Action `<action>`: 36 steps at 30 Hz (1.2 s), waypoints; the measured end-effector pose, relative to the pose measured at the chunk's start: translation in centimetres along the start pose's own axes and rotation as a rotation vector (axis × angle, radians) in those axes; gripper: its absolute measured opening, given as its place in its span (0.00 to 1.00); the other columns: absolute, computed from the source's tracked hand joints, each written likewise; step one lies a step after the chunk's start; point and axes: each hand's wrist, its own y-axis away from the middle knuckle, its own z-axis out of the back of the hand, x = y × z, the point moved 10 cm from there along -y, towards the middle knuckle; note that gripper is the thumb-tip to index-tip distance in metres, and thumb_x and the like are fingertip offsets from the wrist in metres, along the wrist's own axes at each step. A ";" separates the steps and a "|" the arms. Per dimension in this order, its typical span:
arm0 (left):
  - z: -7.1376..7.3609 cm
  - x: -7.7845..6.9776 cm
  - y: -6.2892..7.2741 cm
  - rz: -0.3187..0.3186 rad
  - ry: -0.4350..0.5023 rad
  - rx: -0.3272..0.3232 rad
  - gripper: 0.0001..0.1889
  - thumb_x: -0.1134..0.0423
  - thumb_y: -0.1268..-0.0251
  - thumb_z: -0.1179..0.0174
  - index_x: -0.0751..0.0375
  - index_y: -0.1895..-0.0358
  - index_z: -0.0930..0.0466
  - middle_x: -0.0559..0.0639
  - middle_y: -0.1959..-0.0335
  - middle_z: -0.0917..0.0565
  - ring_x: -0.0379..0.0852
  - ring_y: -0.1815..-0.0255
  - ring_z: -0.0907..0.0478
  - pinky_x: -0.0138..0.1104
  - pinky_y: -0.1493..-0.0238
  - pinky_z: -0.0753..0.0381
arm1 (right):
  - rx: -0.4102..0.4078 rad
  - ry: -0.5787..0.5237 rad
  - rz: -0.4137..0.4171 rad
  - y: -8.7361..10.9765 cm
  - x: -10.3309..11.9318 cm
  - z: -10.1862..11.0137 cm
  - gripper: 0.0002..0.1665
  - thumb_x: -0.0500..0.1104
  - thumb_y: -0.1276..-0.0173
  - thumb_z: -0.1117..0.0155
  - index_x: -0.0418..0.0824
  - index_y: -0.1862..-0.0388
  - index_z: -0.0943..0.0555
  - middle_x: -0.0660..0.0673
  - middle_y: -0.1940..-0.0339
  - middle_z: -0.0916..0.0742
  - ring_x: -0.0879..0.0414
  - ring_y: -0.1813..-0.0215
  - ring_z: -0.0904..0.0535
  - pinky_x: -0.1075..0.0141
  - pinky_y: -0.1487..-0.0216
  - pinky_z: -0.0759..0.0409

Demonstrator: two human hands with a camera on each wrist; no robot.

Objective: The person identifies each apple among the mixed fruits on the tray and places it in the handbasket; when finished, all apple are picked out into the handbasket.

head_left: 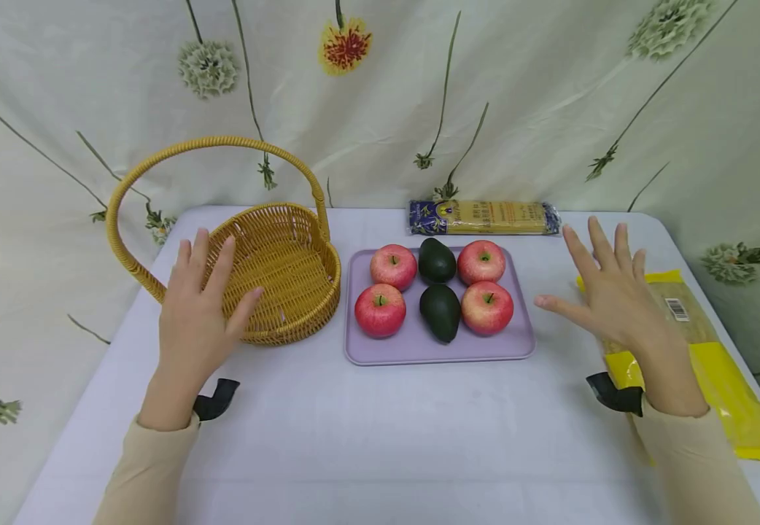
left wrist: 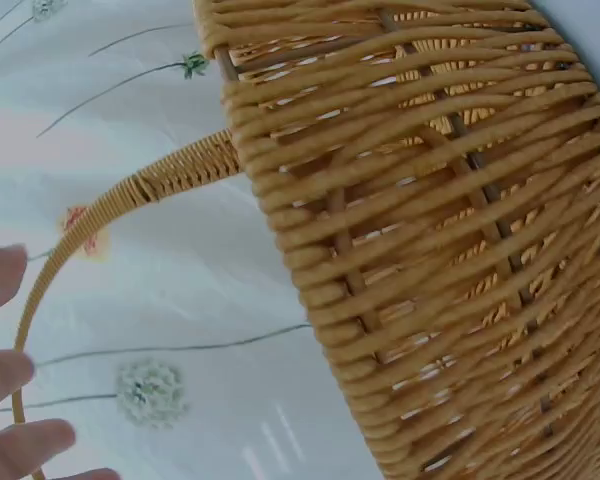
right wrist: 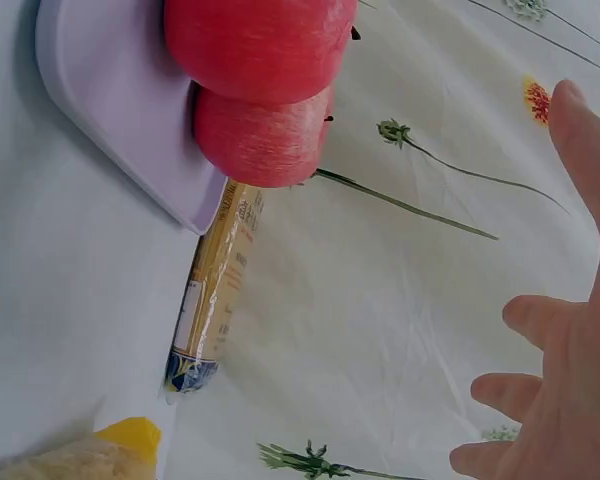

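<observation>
My left hand (head_left: 198, 310), fingers spread, is raised in front of the wicker basket (head_left: 288, 324) and overlaps its left side in the head view. The basket's tall arched handle (head_left: 222, 141) stands up, and its woven wall (left wrist: 430, 250) fills much of the left wrist view. On the right, my right hand (head_left: 616, 299) is also spread and holds nothing, over the inner edge of a yellow clear-windowed bag (head_left: 734, 379). Between the hands, a lilac tray (head_left: 432, 354) bears red apples (head_left: 380, 310) at both sides and two dark green avocados (head_left: 440, 312) down its middle.
A long packet of pasta (head_left: 485, 217) lies behind the tray near the table's back edge. The white-covered table (head_left: 380, 437) reaches toward me. A flower-printed cloth (head_left: 524, 95) hangs behind it.
</observation>
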 end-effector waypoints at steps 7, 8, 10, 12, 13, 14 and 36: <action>4.1 0.5 0.9 0.024 0.113 -0.436 0.24 0.53 0.31 0.44 0.66 0.40 0.22 0.66 0.35 0.26 0.67 0.37 0.29 0.45 0.32 0.31 | -0.149 -0.175 0.063 0.3 0.8 0.2 0.61 0.64 0.40 0.35 0.48 0.19 0.57 0.39 0.18 0.58 0.36 0.20 0.72 0.29 0.29 0.67; 4.7 0.8 1.2 0.053 0.134 -0.516 0.21 0.57 0.34 0.42 0.67 0.43 0.21 0.66 0.38 0.24 0.66 0.40 0.27 0.42 0.35 0.29 | -0.162 -0.204 0.066 0.3 0.9 0.0 0.60 0.63 0.40 0.34 0.48 0.19 0.56 0.40 0.18 0.57 0.37 0.20 0.71 0.28 0.30 0.64; 5.7 1.8 2.1 0.125 0.186 -0.671 0.17 0.65 0.39 0.40 0.69 0.48 0.19 0.64 0.44 0.20 0.64 0.44 0.25 0.39 0.40 0.27 | -0.182 -0.267 0.072 0.3 1.0 -0.4 0.59 0.60 0.40 0.33 0.48 0.19 0.54 0.40 0.18 0.55 0.38 0.19 0.69 0.26 0.32 0.60; 6.2 3.1 3.0 0.215 0.221 -0.780 0.16 0.69 0.42 0.40 0.68 0.50 0.18 0.60 0.47 0.19 0.58 0.46 0.24 0.34 0.45 0.28 | -0.202 -0.324 0.083 0.3 1.1 -0.8 0.58 0.56 0.40 0.32 0.47 0.19 0.53 0.39 0.18 0.53 0.38 0.19 0.67 0.24 0.34 0.57; 6.3 3.9 3.4 0.269 0.232 -0.804 0.17 0.69 0.43 0.40 0.66 0.49 0.17 0.57 0.47 0.19 0.54 0.44 0.24 0.34 0.46 0.28 | -0.209 -0.349 0.086 0.3 1.1 -1.0 0.57 0.55 0.40 0.31 0.47 0.19 0.52 0.39 0.18 0.52 0.38 0.19 0.65 0.23 0.35 0.55; 6.1 4.8 3.6 0.322 0.236 -0.801 0.18 0.69 0.43 0.40 0.64 0.48 0.17 0.54 0.45 0.20 0.51 0.42 0.26 0.32 0.46 0.28 | -0.217 -0.372 0.093 0.3 1.2 -1.2 0.57 0.54 0.40 0.31 0.47 0.19 0.52 0.39 0.18 0.52 0.38 0.19 0.63 0.23 0.35 0.54; 1.7 12.5 4.4 0.744 0.291 -0.413 0.24 0.71 0.32 0.50 0.42 0.37 0.23 0.51 0.46 0.16 0.36 0.53 0.19 0.15 0.63 0.25 | -0.280 -0.618 0.081 0.1 0.2 -4.3 0.57 0.46 0.41 0.30 0.44 0.19 0.52 0.37 0.20 0.45 0.35 0.22 0.48 0.31 0.31 0.44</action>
